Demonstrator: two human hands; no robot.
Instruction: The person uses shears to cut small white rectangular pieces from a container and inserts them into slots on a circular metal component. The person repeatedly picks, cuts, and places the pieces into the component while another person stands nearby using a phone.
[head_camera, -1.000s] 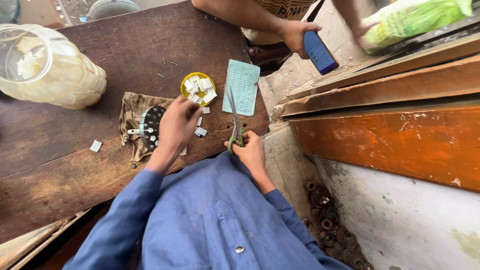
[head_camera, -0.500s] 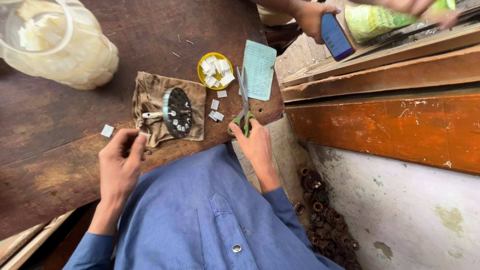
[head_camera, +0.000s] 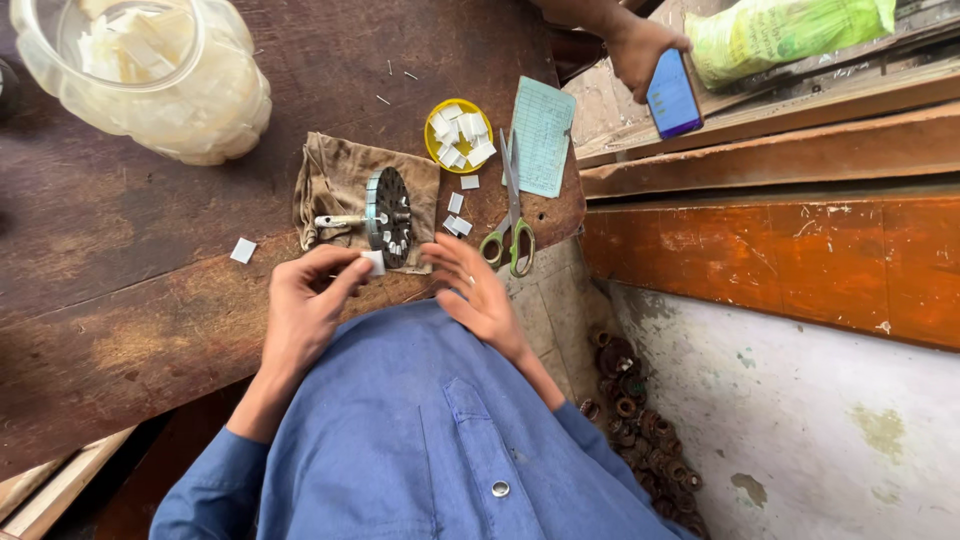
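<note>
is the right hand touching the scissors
Apart. The head view shows bare tabletop between the right hand and the green handles of the scissors; its fingers are spread open, holding nothing.

Worn wood table (head_camera: 150, 300), metal rotor (head_camera: 388, 215), cloth rag (head_camera: 335, 180)

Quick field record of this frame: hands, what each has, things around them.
left hand: pinches a small white slip
right hand: open, empty, beside the scissors
centre: slotted metal disc on a brown cloth
nearby: yellow dish of white slips, green paper, plastic jar
other person: hand with a phone
</note>
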